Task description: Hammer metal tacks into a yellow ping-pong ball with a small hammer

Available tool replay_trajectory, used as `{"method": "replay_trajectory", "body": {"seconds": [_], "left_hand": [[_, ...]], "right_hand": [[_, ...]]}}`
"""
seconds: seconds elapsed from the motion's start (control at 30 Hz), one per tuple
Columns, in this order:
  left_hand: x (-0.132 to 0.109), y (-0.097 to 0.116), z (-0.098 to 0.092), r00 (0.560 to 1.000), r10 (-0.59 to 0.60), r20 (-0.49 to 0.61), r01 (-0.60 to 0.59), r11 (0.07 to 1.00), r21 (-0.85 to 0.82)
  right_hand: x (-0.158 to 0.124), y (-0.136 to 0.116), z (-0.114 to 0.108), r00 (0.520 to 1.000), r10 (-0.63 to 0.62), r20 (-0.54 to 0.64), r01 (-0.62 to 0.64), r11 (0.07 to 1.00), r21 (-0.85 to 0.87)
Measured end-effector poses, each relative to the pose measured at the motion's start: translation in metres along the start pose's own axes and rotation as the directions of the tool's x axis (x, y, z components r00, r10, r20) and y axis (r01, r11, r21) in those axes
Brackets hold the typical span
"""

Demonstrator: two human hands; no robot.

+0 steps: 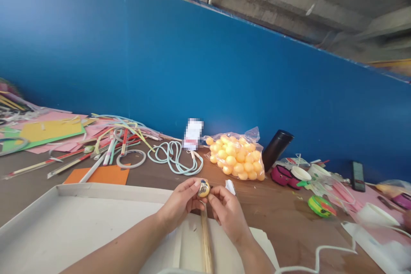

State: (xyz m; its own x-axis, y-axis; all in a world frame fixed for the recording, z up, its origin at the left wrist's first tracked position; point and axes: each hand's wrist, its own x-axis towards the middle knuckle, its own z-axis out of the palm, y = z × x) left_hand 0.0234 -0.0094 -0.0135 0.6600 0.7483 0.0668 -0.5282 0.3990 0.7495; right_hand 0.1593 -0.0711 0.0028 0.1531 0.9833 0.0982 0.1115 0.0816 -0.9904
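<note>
A small shiny ball [204, 189], gold below and silvery with dark marks above, is pinched between the thumb and fingers of my left hand [180, 203]. My right hand [228, 213] is closed at the ball's right side, thumb and forefinger pressed together. Whatever is in that pinch is too small to make out. Beneath both hands, a bundle of thin wooden sticks [206, 244] lies over white card [250, 246]. A shallow white box lid [105, 191] extends to the left, partly behind my left forearm.
A bag of orange balls [236, 158] stands beyond my hands, beside a black bottle [278, 147]. Pale blue cord [173, 158] and orange paper [105, 175] lie leftward. Rightward are a green tape measure [321, 206], cups and a phone [358, 175]. A blue partition [205, 72] rises behind.
</note>
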Motion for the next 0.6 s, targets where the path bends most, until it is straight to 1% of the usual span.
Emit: {"method": "replay_trajectory", "body": {"seconds": [0.17,0.33,0.43,0.6], "left_hand": [[-0.001,0.002,0.001,1.0,-0.016,0.019,0.016,1.0,-0.013],[-0.002,0.003,0.003,1.0,0.023,0.014,-0.023,1.0,0.016],[-0.004,0.003,0.004,1.0,0.025,0.014,-0.026,0.999,0.045],[-0.003,0.003,0.004,0.999,0.032,0.004,-0.033,0.998,0.053]], "right_hand": [[0.002,0.008,-0.003,0.997,0.074,0.026,-0.076,0.992,0.105],[0.004,0.014,0.001,0.991,0.134,0.016,-0.134,0.956,0.259],[0.005,0.014,0.002,0.982,0.184,0.039,-0.186,0.916,0.355],[0.005,0.008,-0.002,0.951,0.273,0.144,-0.308,0.813,0.494]]}}
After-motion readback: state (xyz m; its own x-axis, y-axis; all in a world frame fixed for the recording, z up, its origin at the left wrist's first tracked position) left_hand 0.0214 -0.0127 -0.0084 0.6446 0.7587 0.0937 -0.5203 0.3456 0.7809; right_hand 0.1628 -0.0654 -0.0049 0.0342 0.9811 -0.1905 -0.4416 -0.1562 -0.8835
